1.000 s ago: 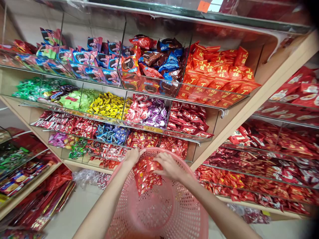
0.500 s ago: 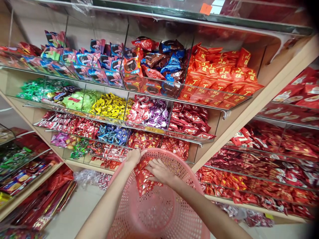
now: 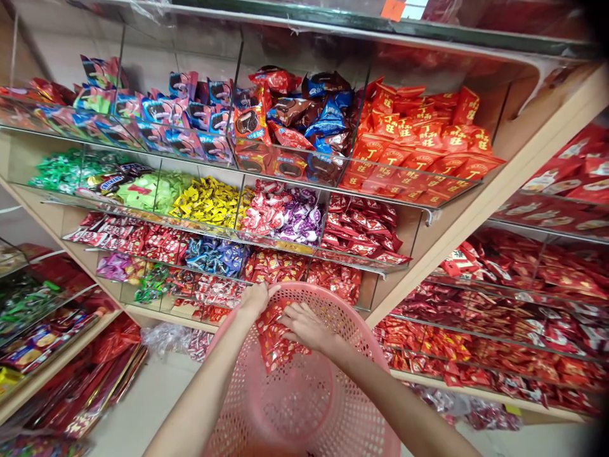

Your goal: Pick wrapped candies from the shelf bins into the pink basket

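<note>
A pink perforated plastic basket is tilted toward me, its far rim against the lowest shelf. My left hand is closed on that rim at the left. Just inside the far wall lies a cluster of small red candy packets with a light pattern. My right hand is over these packets from the right, fingers bent around some of them; the palm side is hidden. Behind the rim, similar red packets fill a shelf compartment.
Glass-fronted shelves rise ahead, holding yellow candies, purple-wrapped candies, blue candies and orange-red bags. A wooden upright divides them from more red packets at right. Clear plastic bags lie on the floor.
The view has shifted very slightly. Both hands, the basket and the red packets stay in nearly the same place.
</note>
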Demonstrator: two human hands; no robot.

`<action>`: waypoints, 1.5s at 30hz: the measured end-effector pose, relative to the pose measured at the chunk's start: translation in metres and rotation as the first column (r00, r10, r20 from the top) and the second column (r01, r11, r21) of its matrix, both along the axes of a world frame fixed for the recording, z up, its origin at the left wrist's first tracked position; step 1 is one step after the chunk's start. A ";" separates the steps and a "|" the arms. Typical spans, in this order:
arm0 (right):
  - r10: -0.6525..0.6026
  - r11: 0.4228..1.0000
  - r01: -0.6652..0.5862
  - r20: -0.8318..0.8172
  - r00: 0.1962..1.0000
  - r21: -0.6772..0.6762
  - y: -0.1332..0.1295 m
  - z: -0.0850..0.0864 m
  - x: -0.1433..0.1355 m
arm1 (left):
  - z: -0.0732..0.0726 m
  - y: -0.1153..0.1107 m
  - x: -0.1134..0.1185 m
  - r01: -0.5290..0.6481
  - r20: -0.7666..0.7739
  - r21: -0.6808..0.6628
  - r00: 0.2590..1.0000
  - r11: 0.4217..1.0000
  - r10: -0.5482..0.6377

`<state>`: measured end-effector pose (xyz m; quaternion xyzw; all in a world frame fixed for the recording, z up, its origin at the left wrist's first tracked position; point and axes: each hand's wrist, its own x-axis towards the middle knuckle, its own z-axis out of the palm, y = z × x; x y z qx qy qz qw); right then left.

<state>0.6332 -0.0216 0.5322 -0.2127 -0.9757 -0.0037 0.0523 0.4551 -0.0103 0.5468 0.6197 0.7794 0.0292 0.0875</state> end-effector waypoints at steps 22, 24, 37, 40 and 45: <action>-0.472 0.879 0.460 -0.351 0.808 -0.123 0.083 0.018 0.076 | -0.004 0.003 -0.002 -0.005 -0.022 -0.013 1.000 1.000 0.005; -0.590 0.807 0.569 -0.216 0.778 -0.154 0.108 0.002 0.098 | -0.006 0.004 -0.003 -0.009 -0.019 -0.017 1.000 1.000 0.008; -0.597 0.802 0.587 -0.116 0.794 -0.111 0.120 -0.029 0.124 | -0.007 0.003 -0.002 -0.017 -0.015 0.017 1.000 1.000 0.018; -0.571 0.821 0.560 -0.139 0.809 -0.111 0.115 -0.019 0.125 | -0.009 0.003 -0.003 -0.018 -0.004 0.016 1.000 1.000 0.018; -0.475 0.875 0.480 -0.292 0.830 -0.060 0.085 0.021 0.122 | -0.010 0.004 -0.003 -0.017 -0.004 0.014 1.000 1.000 0.017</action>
